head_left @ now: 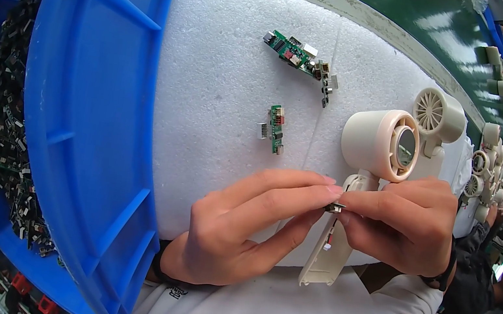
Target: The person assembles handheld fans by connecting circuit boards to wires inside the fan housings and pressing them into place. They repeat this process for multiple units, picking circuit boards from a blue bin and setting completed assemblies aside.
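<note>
A cream handheld fan (363,138) lies in front of me with its round head away from me. Its handle (319,266) is an uncovered hollow shell pointing toward my body. Over the shell, my left hand (248,222) and my right hand (409,221) meet, both closed in a pinch. Between the fingertips is a small circuit board (335,208) with a metal part, mostly covered by the fingers. A small white plug (327,246) on thin wires hangs inside the handle below it.
White foam sheet (222,54) covers the work surface. On it lie a green circuit board (291,51), a smaller one (325,83) touching it, and another (276,128) nearer me. A blue bin (104,68) full of boards stands left. A second fan (445,115) sits at right; people work beyond.
</note>
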Motion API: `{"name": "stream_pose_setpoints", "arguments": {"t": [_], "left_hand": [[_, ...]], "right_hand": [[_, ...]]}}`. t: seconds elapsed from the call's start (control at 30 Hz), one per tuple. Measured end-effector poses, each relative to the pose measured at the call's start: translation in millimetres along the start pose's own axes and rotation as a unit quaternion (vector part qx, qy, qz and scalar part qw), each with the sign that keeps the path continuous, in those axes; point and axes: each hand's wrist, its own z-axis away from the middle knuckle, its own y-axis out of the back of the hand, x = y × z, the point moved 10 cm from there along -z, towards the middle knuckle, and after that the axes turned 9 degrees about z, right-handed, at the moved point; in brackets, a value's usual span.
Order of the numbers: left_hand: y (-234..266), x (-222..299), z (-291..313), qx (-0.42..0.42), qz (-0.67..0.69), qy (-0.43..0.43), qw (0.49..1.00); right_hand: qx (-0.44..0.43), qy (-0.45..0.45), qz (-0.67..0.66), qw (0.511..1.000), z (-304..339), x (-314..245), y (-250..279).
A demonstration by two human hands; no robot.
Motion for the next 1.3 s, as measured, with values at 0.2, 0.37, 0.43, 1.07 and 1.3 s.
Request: {"name": "stream_pose_setpoints", "arguments": {"t": [0.2, 0.37, 0.43, 1.07, 1.3], "left_hand": [[1.1, -0.4, 2.5, -0.004, 0.012, 0.016, 1.000], [1.5, -1.5, 2.6, -0.009, 0.025, 0.024, 0.999], [2.2, -1.9, 3.0, -0.012, 0.021, 0.025, 0.999], [-8.1, -18.4, 7.8, -0.031, 0.127, 0.118, 0.984], [-8.2, -8.7, 5.2, -0.013, 0.032, 0.060, 0.998]], "right_hand": [[0.022, -0.008, -0.023, 0.999, 4.9, 4.1, -0.5], [0.037, 0.000, -0.030, 0.999, 7.4, 3.1, -2.9], [0.042, 0.005, -0.036, 0.998, 8.1, 3.7, -5.1], [0.040, 0.084, -0.149, 0.985, 12.4, 18.1, -2.2], [0.083, 0.109, -0.087, 0.987, 16.5, 19.0, -3.7]]}}
